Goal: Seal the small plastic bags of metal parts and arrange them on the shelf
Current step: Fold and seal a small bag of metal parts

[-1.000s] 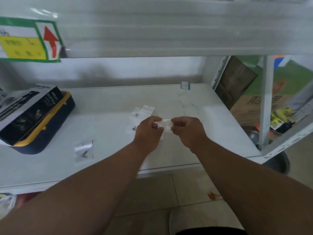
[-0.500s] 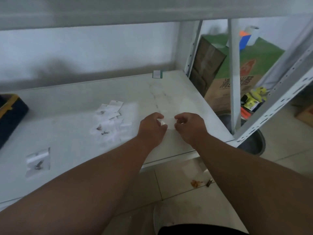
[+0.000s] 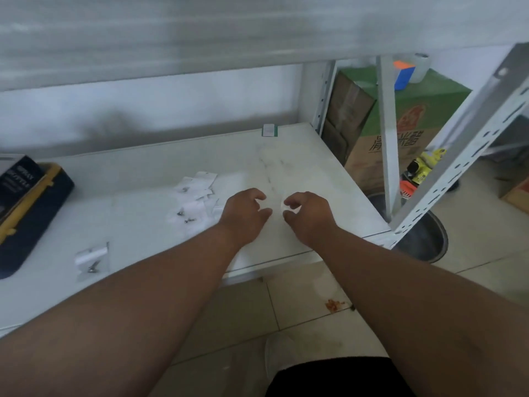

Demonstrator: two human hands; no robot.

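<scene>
While both arms reach forward over a white shelf [image 3: 143, 179], the head view shows the left hand [image 3: 243, 213] and right hand [image 3: 307, 214] close together above its front right part, not touching. The left hand's fingers are loosely curled and appear to hold nothing. The right hand's thumb and fingers seem to pinch a small clear bag [image 3: 286, 203], though blur makes the grip hard to confirm, and no metal part shows through it. Just left of the hands lies a loose cluster of small bags [image 3: 194, 196], several with dark screws visible inside. One more bag with screws [image 3: 91, 260] lies apart, near the front left edge. A dark blue and yellow case [image 3: 31, 207] sits at the far left. Judging from this, the bag in hand looks about sealed, and the step is setting it down. The next move calls for laying it flat on the bare shelf, then picking another from the cluster.
</scene>
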